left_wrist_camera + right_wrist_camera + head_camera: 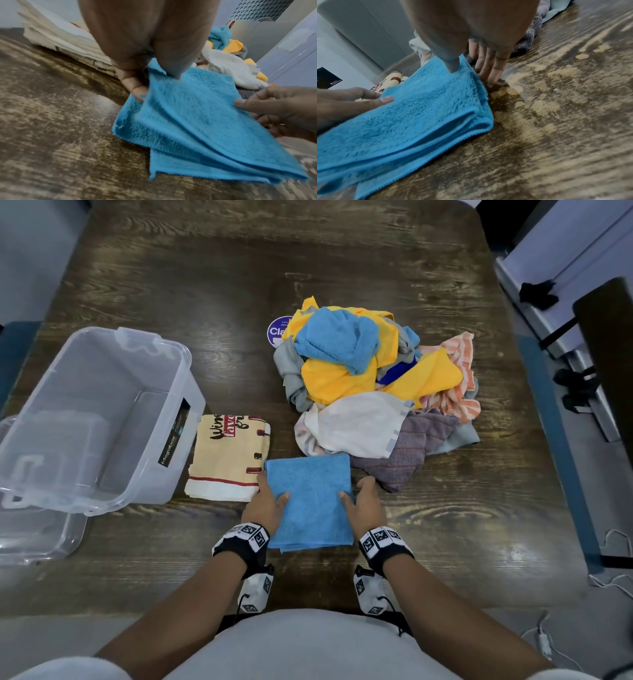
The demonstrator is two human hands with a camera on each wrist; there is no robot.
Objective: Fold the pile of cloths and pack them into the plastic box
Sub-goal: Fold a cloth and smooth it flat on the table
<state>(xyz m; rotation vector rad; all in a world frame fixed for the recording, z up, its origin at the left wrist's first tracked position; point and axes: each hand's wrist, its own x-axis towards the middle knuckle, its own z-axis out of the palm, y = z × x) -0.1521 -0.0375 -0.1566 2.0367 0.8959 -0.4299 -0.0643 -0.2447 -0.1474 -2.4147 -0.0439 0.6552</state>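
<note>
Asker: Labels first. What can be read?

Watcher: "Megabox" runs in white up a black strip [170, 451] on the wall of the plastic box [164, 392] that faces the towel. The box stands open at the left of the wooden table [205, 285]. A round purple sticker [278, 332] on the table shows "Cla", and the pile of cloths [373, 378] covers the rest of it. The folded cream towel [226, 460] carries black script beginning "Win" and red letters that look like "favo", both cut off at the fold.

Asker: Where is the blue cloth?

Watcher: The blue cloth [310, 501] lies on the table, folded into several layers, with its stacked hems showing at the near end. It sits between the two hands, right against the cream towel, and its far edge meets the pile. It is well right of the box.

Asker: And the grip?

Watcher: The left hand [265, 503] pinches the left edge, thumb on top and fingers tucked beneath. The right hand [364, 503] has its thumb on top of the right edge. Its fingers run down beside that edge to the table, and the left wrist view shows them curled under the cloth, so it pinches too.

Asker: Anything else?

Watcher: A clear lid [34, 539] lies at the box's near left corner, partly hidden by the box.
</note>
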